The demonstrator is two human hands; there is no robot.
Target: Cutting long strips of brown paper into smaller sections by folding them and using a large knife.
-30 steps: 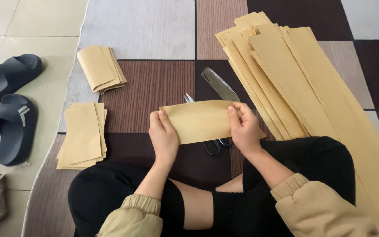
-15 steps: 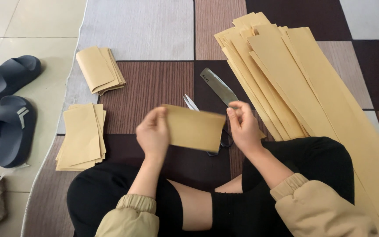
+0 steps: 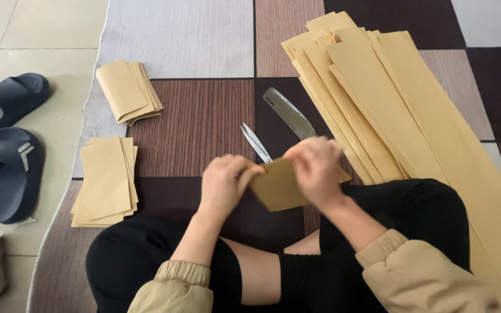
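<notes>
— So, where is the folded tan paper piece (image 3: 276,185) found?
— It is held just above the lap, between the left hand (image 3: 224,184) and the right hand (image 3: 315,171), in front of the crossed legs on the patchwork rug (image 3: 198,122).
— How is its long axis set?
— It is tilted, running roughly left to right, with the left end a little higher. Blur hides the exact edges.
— Which hand is nearer to it?
— Both are touching it. The left edge is pinched by the left hand, fingers curled shut on it; the upper right part is covered by the right hand, fingers bent down and gripping it.
— And what is seen around them?
— A pair of open scissors (image 3: 279,124) is lying just beyond the hands. Long tan paper strips (image 3: 401,110) are spread to the right, and two stacks of folded pieces (image 3: 127,91) (image 3: 105,181) are lying to the left, well apart from the hands. Dark slippers (image 3: 10,145) are placed on the floor tiles.
</notes>
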